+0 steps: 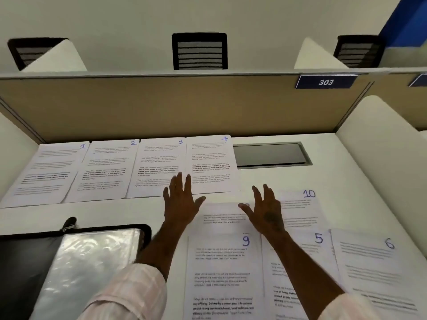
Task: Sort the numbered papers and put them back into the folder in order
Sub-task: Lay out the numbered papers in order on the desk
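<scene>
sorting part done: sheets 1 to 4 (pixel 104 172) in a row at 11 o'clock; sheet 9 (pixel 221 273), sheet 5 (pixel 307 249), sheet 6 (pixel 374 262), sheet 10 (pixel 302 211) loose at 4 o'clock; folder (pixel 92 262) open at 8 o'clock, seemingly nothing refiled; left hand (pixel 181 202), right hand (pixel 265 209) central, fingers spread, holding nothing.

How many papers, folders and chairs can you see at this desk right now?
Papers: 9, marked 1, 2, 3, 4, 5, 6, 9, 10, plus one whose number the right hand covers
Zip folder: 1
Office chairs: 3
Total: 13
</scene>
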Motion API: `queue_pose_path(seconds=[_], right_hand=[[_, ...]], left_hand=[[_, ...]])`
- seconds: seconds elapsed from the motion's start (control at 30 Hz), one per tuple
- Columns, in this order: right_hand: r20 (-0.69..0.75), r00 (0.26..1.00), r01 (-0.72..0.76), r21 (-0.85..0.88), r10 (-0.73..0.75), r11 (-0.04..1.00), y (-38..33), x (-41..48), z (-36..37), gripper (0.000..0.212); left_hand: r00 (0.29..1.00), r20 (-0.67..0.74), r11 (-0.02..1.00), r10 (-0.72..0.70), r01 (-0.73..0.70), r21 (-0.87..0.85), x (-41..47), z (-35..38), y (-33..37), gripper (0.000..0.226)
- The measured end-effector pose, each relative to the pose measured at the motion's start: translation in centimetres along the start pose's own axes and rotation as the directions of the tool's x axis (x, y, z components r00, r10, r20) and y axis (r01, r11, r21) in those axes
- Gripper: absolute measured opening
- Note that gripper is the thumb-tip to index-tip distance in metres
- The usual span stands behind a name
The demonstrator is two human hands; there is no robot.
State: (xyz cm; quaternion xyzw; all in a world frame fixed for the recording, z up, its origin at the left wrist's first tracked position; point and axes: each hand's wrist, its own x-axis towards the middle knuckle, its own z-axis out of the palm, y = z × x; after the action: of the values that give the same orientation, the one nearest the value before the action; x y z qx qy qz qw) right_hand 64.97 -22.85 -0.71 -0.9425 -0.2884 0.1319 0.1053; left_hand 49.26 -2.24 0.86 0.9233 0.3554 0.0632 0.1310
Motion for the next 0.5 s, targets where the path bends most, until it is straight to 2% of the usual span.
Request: queue_pose_path(seconds=[0.2, 0.37, 0.5], right_hand=[[-0.044, 0.998, -0.052, -0.077, 0.049, 0.996, 3.3, -8.3, -0.4, 0.113], [-0.044, 0.993, -0.110, -0.088, 0.106, 0.990, 6.7, -14.1, 0.4, 0.100], [0.017, 0.984, -0.175, -0.092, 0.177, 0.980, 10.1, -18.0, 2.0, 0.094]], left_hand=[[0.991, 0.043, 0.987, 0.127, -0.131, 0.098, -6.3, -0.1, 2.6, 0.092], [0.980, 0.083, 0.979, 0.182, -0.189, 0.078, -10.8, 1.9, 5.5, 0.093], [0.972, 0.123, 0.977, 0.198, -0.206, 0.055, -14.8, 3.9, 9.1, 0.090]])
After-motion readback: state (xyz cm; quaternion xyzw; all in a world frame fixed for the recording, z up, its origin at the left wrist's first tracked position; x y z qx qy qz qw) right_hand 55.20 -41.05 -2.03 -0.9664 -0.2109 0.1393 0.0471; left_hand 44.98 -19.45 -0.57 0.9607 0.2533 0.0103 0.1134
